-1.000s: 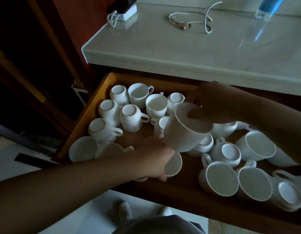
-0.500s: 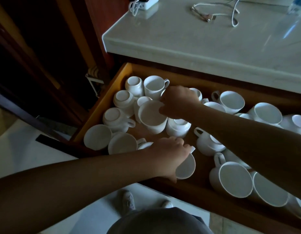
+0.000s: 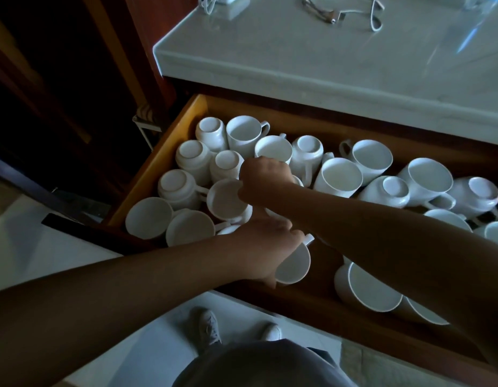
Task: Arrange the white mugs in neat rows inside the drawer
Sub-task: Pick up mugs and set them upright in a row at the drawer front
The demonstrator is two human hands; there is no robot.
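Note:
An open wooden drawer [image 3: 158,160] holds several white mugs, some upright, some upside down. My right hand [image 3: 266,180] reaches across to the left cluster and grips the rim of an upright mug [image 3: 224,201] that sits among the others. My left hand [image 3: 266,248] is closed over the top of another upright mug [image 3: 293,266] near the drawer's front edge. Upside-down mugs [image 3: 190,156] stand in the back left corner. Larger upright mugs [image 3: 372,156] lie to the right, partly hidden under my right arm.
A pale stone counter [image 3: 326,68] overhangs the drawer's back, with a white cable [image 3: 374,15] and a charger [image 3: 231,4] on it. Bare drawer floor [image 3: 323,263] shows between the left and right mug groups. My shoes [image 3: 211,326] stand on the light floor below.
My right hand carried its mug from mid-air leftward and down into the left cluster, where it now rests. My left hand has stayed on the front mug. The camera moved closer and leftward.

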